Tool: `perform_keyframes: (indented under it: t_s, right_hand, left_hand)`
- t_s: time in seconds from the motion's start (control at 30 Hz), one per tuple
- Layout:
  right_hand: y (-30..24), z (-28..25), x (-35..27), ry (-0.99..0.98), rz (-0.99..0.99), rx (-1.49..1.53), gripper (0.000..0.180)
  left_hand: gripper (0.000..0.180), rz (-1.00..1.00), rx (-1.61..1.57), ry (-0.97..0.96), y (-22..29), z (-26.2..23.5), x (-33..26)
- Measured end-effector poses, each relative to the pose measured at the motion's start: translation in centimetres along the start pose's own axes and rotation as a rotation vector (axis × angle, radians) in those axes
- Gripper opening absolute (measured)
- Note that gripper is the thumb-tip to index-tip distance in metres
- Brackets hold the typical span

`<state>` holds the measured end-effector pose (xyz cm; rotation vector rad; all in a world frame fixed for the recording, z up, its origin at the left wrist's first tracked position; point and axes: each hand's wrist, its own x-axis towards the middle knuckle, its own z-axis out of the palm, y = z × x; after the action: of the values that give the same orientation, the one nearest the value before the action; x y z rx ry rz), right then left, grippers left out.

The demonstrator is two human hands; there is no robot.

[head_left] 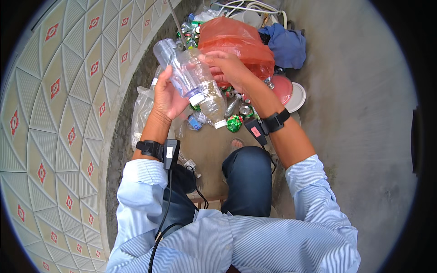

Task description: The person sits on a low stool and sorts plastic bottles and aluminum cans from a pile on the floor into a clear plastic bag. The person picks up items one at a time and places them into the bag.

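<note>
Two plastic bottles hang side by side in front of me, tilted with their white caps down toward me. My left hand (169, 98) is closed around the clear, bluish bottle (177, 72), its thumb along the side. Around the upper part of the other bottle (210, 93), cloudy with brownish dirt, my right hand (230, 70) is wrapped; some of its fingers are hidden behind it. The two bottles overlap closely near their caps. Just beyond my right hand sits a bulging red plastic bag (232, 36).
Crushed cans, including a green one (234, 123), and other bottles litter the ground. A whitish plastic bag (143, 113) lies left, by the patterned wall (68, 91). Right of the red bag are a blue cloth (287, 45) and a round white lid (298, 98).
</note>
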<state>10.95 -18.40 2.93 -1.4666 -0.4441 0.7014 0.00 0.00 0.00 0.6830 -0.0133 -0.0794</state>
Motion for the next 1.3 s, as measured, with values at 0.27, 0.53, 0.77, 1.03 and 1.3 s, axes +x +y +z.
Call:
perform_keyframes:
  t_s: [0.27,0.53,0.77,1.03,1.3]
  right_hand:
    - [1.0,3.0,-6.1,0.047,0.108,-0.160,0.066]
    - [4.1,6.1,-5.8,0.144,0.004,0.051,0.055]
    - [4.8,7.1,-4.6,0.171,-0.069,-0.021,0.048]
    - [4.9,5.5,-5.7,0.178,0.003,-0.009,0.047]
    - [10.1,-0.5,-7.8,0.317,0.134,0.157,0.043]
  left_hand:
    - [0.077,0.275,-0.108,0.229,1.4,-1.0,-1.5]
    - [0.052,0.366,-0.046,0.373,3.9,-2.0,-2.1]
    - [0.056,0.425,-0.041,0.485,4.3,-1.6,-1.9]
    - [0.069,0.308,-0.072,0.443,2.5,-2.6,-0.9]
    - [0.061,0.141,0.130,0.672,1.7,-3.5,-0.6]
